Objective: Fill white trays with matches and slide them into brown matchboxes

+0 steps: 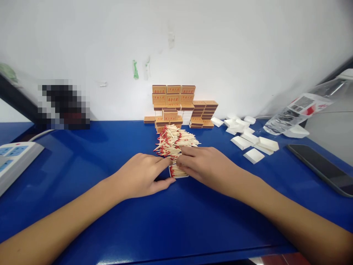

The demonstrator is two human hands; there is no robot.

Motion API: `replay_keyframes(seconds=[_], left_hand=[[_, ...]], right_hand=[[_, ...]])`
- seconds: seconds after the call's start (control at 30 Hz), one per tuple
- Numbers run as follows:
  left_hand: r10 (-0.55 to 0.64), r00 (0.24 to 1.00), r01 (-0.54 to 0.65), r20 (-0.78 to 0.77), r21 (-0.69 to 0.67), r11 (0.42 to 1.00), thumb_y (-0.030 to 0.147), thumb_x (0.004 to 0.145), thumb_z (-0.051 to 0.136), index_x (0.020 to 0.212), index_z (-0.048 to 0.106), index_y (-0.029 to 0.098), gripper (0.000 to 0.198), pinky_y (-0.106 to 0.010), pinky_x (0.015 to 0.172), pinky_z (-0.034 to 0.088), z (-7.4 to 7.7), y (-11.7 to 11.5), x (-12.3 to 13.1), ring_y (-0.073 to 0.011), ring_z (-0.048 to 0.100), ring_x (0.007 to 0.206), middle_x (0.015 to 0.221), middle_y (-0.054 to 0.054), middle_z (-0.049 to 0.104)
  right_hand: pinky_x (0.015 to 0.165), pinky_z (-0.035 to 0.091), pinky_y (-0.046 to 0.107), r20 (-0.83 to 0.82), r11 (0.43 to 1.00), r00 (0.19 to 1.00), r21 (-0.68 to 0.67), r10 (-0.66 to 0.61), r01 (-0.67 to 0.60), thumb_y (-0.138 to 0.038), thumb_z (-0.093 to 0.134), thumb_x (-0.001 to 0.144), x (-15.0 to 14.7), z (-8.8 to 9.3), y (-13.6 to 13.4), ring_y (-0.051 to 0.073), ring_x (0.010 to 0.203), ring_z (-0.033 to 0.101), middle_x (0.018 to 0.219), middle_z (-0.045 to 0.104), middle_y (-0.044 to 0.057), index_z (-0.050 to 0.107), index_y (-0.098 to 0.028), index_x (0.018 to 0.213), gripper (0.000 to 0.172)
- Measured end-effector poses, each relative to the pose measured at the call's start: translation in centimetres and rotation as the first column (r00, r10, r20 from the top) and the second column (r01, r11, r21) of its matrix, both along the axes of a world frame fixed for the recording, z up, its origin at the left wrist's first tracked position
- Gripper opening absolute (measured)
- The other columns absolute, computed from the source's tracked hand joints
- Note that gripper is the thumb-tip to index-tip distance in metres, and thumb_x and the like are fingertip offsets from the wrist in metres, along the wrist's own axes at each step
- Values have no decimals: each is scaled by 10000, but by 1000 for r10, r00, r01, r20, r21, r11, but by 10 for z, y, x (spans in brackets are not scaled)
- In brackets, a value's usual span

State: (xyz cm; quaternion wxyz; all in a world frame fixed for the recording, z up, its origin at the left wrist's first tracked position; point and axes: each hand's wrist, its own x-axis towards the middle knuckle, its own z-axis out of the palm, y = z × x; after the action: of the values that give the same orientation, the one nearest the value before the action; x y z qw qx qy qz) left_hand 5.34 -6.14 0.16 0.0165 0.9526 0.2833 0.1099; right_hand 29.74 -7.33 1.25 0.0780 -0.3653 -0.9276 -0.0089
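A white matchbox tray (182,177) filled with red-tipped matches lies on the blue table in front of me. My left hand (145,173) grips its left end, thumb at the near corner and fingers at the far one. The curled fingers of my right hand (204,163) press on the matches at the tray's far right side and cover part of them. Just beyond both hands spreads a loose heap of matches (176,140), most red heads pointing left.
Stacked matchboxes (173,98) stand against the wall behind the heap. White empty trays (254,156) lie scattered to the right, near a tilted plastic bottle (300,106) and a phone (321,165). A white device with blue labels (16,158) sits at the left edge.
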Motion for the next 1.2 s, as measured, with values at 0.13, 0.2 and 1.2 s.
replay_keyframes(seconds=[0.13, 0.2, 1.2], left_hand=[[-11, 1000, 11, 7, 21, 1000, 411, 1009, 622, 995, 623, 177, 235, -325, 584, 410, -1, 0, -1, -212, 711, 711, 833, -10, 737], [-15, 1000, 15, 18, 27, 1000, 411, 1005, 630, 993, 626, 173, 238, -324, 574, 401, -1, 0, -1, -208, 703, 695, 812, -8, 728], [-14, 1000, 13, 25, 26, 1000, 394, 991, 657, 1042, 640, 175, 226, -326, 588, 438, 1, 1, 0, -209, 730, 732, 871, -7, 759]], right_hand=[[600, 237, 310, 17, 999, 1000, 30, -12, 12, -170, 560, 1038, 1, 0, 0, 150, 745, 542, 964, 658, 55, 650, -165, 955, 122], [601, 239, 313, 12, 1000, 1000, 24, -10, 10, -207, 566, 1047, 1, 1, 0, 155, 754, 553, 959, 664, 54, 647, -166, 947, 135], [602, 260, 296, 26, 995, 997, -81, 68, -66, -97, 542, 1022, 1, 7, 0, 145, 711, 507, 937, 625, 52, 724, -193, 1064, 211]])
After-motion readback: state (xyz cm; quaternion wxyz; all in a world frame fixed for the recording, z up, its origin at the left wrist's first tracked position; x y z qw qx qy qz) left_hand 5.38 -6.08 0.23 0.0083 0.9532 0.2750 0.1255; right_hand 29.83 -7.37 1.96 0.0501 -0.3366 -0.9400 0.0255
